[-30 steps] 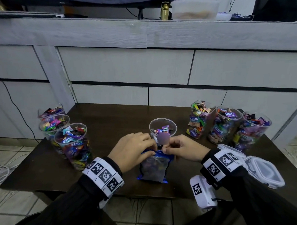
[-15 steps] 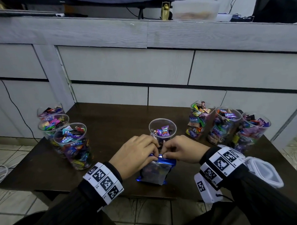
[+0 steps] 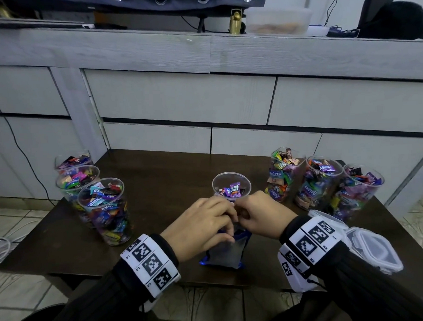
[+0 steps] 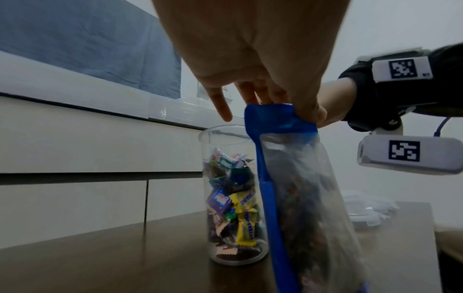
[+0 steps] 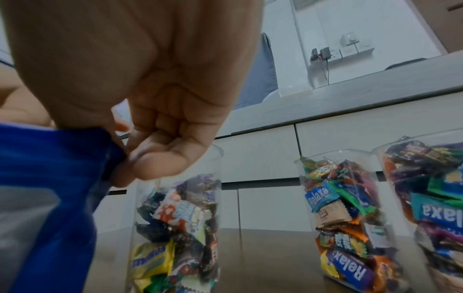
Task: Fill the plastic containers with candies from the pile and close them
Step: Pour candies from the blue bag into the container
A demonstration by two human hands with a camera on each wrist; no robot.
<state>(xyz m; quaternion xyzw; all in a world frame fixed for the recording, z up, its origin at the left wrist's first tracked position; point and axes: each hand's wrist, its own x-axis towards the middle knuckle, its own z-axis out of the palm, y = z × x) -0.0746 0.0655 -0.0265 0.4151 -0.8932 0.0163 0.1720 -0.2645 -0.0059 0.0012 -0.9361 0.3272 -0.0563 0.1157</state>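
A blue-edged clear candy bag (image 3: 225,253) stands on the dark table (image 3: 158,187) near its front edge. My left hand (image 3: 203,227) pinches the bag's blue top (image 4: 273,117) from the left. My right hand (image 3: 261,212) pinches the same top (image 5: 62,150) from the right. Just behind the hands stands a clear plastic container (image 3: 231,187) partly filled with wrapped candies (image 4: 233,206); it shows too as the container (image 5: 177,218) in the right wrist view. The bag's mouth is hidden under my fingers.
Three candy-filled containers (image 3: 103,208) stand at the table's left edge and three more (image 3: 318,182) at the right. Clear lids (image 3: 372,248) lie stacked at the front right corner. Grey drawers (image 3: 178,98) rise behind the table.
Both hands have drawn closer together over the top of the bag and sunk slightly; the bag stays in place on the table.
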